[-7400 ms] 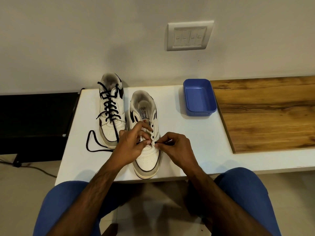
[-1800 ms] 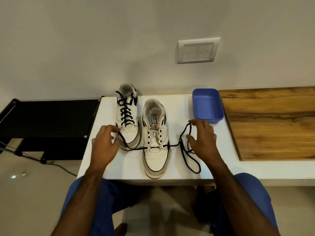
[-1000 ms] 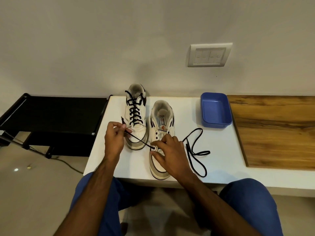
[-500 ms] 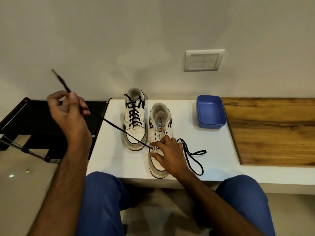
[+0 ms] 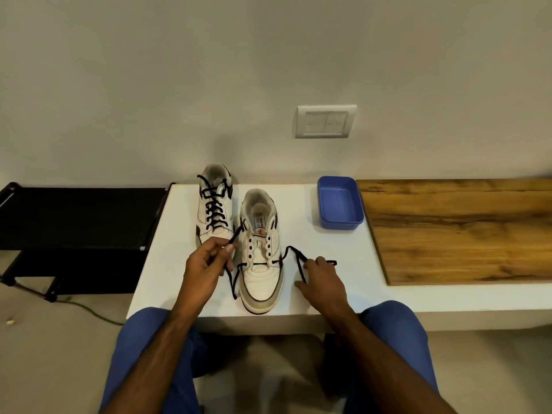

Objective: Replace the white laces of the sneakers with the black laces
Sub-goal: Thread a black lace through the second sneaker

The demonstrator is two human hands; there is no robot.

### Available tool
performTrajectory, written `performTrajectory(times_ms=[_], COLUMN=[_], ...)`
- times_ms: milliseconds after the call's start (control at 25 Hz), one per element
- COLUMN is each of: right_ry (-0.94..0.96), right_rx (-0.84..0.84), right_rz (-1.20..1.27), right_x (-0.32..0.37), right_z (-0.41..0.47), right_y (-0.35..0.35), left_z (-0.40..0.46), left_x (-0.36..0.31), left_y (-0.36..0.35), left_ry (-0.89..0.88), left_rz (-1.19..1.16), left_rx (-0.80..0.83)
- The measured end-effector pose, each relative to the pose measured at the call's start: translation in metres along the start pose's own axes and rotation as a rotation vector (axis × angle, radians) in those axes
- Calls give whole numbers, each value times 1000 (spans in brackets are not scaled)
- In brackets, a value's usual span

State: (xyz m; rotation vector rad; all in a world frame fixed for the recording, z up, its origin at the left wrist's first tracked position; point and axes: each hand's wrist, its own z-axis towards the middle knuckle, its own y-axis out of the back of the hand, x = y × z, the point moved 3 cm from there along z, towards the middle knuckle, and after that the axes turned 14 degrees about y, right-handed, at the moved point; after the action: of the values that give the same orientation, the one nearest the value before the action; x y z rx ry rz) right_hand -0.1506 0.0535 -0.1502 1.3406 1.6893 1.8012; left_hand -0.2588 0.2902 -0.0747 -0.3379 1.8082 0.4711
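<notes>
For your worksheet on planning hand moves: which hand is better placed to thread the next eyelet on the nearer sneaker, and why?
Probably the left hand: its grip already pinches one end of the black lace beside the eyelets of the nearer sneaker. The right hand lies over the other end on the table.

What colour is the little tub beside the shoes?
Blue: the tub is plain blue all over, seen best in the head view.

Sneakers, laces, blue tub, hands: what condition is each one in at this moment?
Far white sneaker: fully laced in black.
Near white sneaker: black lace through the lowest eyelets only, upper eyelets empty.
Loose black lace: both ends slack, trailing on the white table.
Blue plastic tub: open, looks empty.
Left hand: pinching one lace end.
Right hand: resting on the other end.
</notes>
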Motion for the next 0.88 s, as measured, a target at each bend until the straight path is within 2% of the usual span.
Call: performTrajectory(times_ms=[160, 320, 400, 520, 760, 880], right_ry=[-12, 34, -9, -106, 111, 304], right_rx=[-57, 26, 84, 107, 45, -29], right_rz=[33, 30, 246, 821, 1251, 1291], right_x=[1, 6, 6, 17, 87, 127], right_z=[7, 1, -3, -7, -11, -23], right_y=[-4, 6, 25, 80, 216, 280], left_z=[-8, -14, -16, -17, -20, -33], left_x=[-9, -27, -45, -85, -160, -198], left_y=[-5, -7, -5, -1, -1, 3], left_ry=[-11, -58, -97, -153, -264, -322], left_rz=[-20, -24, -8, -20, -47, -59], left_rx=[28, 16, -17, -60, -24, -49])
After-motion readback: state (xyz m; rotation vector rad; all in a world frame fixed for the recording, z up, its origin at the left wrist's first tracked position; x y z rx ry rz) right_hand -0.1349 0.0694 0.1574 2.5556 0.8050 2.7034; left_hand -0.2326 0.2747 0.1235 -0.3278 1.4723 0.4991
